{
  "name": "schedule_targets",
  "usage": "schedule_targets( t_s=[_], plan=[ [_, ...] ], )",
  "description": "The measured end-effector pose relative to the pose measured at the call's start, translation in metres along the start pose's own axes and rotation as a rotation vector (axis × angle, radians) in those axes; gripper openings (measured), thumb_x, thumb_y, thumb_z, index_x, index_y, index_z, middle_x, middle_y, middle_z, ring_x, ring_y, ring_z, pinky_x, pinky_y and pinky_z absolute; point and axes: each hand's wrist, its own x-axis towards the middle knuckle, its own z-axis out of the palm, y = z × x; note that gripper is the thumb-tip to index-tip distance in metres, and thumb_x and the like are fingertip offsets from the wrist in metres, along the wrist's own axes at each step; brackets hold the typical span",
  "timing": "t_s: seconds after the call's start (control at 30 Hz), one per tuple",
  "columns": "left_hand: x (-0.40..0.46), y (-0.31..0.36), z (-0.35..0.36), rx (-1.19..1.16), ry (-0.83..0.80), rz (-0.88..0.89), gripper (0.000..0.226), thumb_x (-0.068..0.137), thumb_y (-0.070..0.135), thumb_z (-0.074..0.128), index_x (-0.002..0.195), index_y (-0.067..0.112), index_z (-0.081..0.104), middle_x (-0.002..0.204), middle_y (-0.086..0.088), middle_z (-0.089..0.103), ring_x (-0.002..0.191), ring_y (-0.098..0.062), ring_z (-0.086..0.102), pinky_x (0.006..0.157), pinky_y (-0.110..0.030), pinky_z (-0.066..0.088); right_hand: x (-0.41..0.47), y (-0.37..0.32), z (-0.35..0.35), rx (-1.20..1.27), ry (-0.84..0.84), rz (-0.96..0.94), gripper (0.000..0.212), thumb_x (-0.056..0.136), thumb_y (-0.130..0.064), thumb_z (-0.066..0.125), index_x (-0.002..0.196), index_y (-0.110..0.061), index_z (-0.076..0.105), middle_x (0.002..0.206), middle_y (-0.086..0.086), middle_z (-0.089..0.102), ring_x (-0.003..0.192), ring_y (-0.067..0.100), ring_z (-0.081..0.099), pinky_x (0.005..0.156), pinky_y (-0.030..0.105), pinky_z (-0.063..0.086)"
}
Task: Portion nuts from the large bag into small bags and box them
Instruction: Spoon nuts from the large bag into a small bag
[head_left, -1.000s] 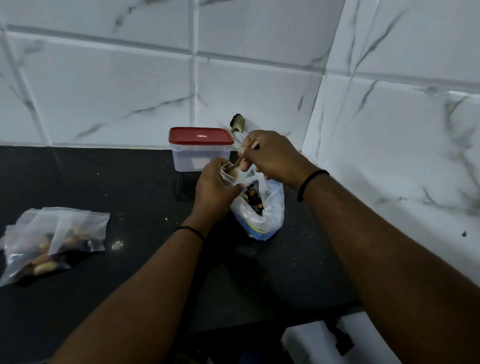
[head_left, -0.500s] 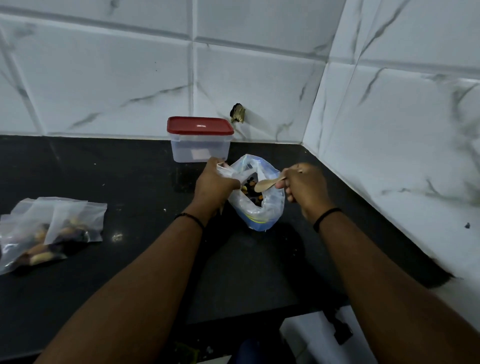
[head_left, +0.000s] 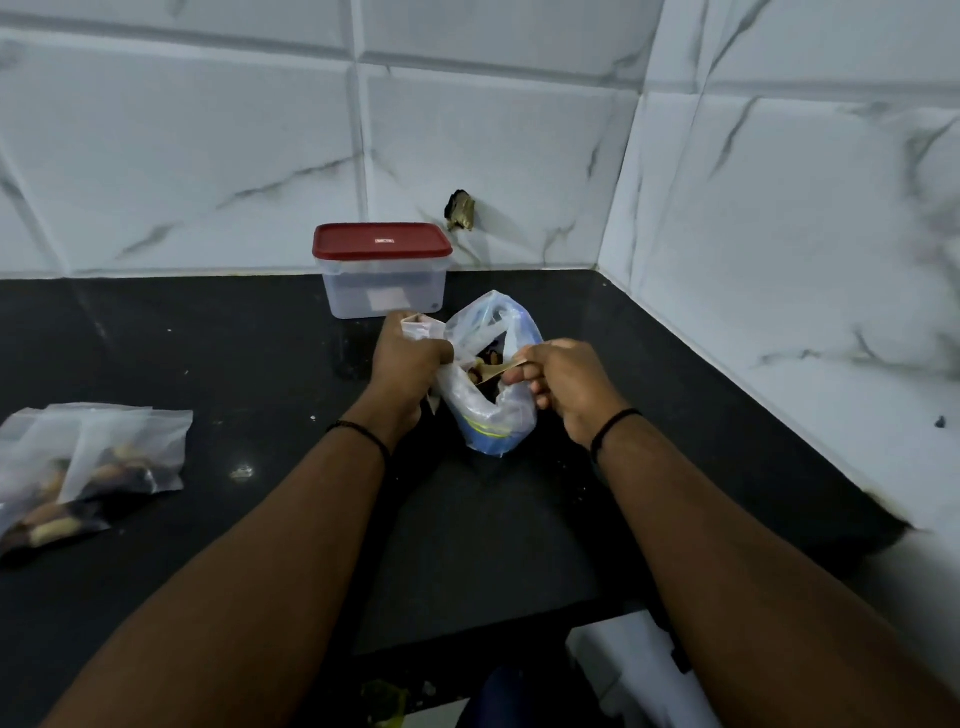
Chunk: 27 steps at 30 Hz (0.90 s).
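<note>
— Starting at the left edge of the black countertop (head_left: 208, 338), we see filled small zip bags (head_left: 88, 467) lying in an overlapping pile, nuts showing dark and pale through the clear plastic, well apart from our hands.

— Agreed. Farther right, against the marble-patterned wall tiles (head_left: 208, 156), stands a clear plastic box (head_left: 383, 288) with its red lid (head_left: 382, 240) on. It sits just behind our left hand.

— Our left hand (head_left: 410, 364), a dark band (head_left: 363, 434) at the wrist, has its fingers curled tight around a bunch of clear plastic. We take that bunch for a small bag (head_left: 423, 328) gathered with the near rim of the large bag, though we cannot tell where one ends and the other begins.

— The large bag (head_left: 493, 410) stands on the countertop between our two hands, mouth open, blue and yellow print near its base, nuts (head_left: 485, 359) visible inside.

— Our right hand (head_left: 569, 384), also banded at the wrist, pinches the handle of a pale spoon (head_left: 493, 370) between thumb and curled fingers. The spoon's bowl reaches into the large bag's mouth, among the nuts.

— Above and behind, a dark broken fitting (head_left: 460, 210) marks the tiles near the corner.
</note>
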Motion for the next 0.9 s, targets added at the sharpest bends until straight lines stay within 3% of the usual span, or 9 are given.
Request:
schedule_targets(
  t_s=[0.27,0.33,0.4,0.53,0.7,0.9],
  plan=[
    [-0.007,0.005,0.001,-0.004,-0.005,0.033,0.051,0.061,-0.012,0.059,0.109,0.003,0.052,0.109,-0.028,0.059,0.102,-0.05,0.064,0.075,-0.06,0.059,0.004,-0.001,-0.004,0.141,0.001,0.115,0.014,0.095,-0.006,0.049,0.095,0.002,0.061,0.06,0.011,0.07,0.039,0.007,0.038,0.035,0.018,0.029],
    [-0.01,0.007,0.001,0.011,-0.004,0.066,0.045,0.064,-0.014,0.06,0.1,0.012,0.052,0.107,-0.023,0.059,0.102,-0.047,0.064,0.076,-0.062,0.058,0.003,-0.003,-0.009,0.189,-0.011,0.114,0.015,0.095,-0.008,0.05,0.089,0.0,0.062,0.06,0.011,0.069,0.041,0.008,0.037,0.035,0.018,0.028],
    [-0.01,0.008,-0.001,0.061,0.007,0.119,0.044,0.067,-0.014,0.064,0.093,0.019,0.052,0.099,-0.015,0.061,0.096,-0.042,0.066,0.074,-0.055,0.06,0.002,-0.006,-0.013,0.221,-0.026,0.109,0.019,0.096,-0.009,0.049,0.083,-0.002,0.061,0.059,0.01,0.068,0.042,0.008,0.036,0.035,0.017,0.027],
    [-0.01,0.008,-0.003,0.136,0.026,0.206,0.043,0.069,-0.01,0.07,0.088,0.025,0.054,0.091,-0.006,0.064,0.085,-0.027,0.065,0.073,-0.049,0.059,0.001,-0.011,-0.018,0.213,-0.072,0.086,0.02,0.097,-0.011,0.049,0.083,-0.003,0.061,0.061,0.009,0.068,0.044,0.009,0.039,0.036,0.017,0.027],
    [-0.013,0.007,-0.004,0.2,0.03,0.268,0.04,0.067,0.006,0.076,0.098,0.024,0.056,0.096,-0.005,0.066,0.094,-0.031,0.067,0.083,-0.053,0.059,0.0,-0.014,-0.026,0.267,-0.075,0.103,0.018,0.096,-0.012,0.051,0.085,-0.003,0.063,0.061,0.009,0.068,0.043,0.008,0.04,0.035,0.016,0.029],
    [-0.018,0.011,-0.007,0.37,0.083,0.407,0.044,0.075,0.021,0.082,0.109,0.025,0.054,0.102,0.003,0.066,0.095,-0.016,0.066,0.085,-0.041,0.058,0.0,-0.037,-0.034,0.24,-0.049,0.043,0.02,0.096,-0.013,0.049,0.083,-0.006,0.063,0.057,0.006,0.067,0.041,0.007,0.039,0.035,0.016,0.028]
  ],
)
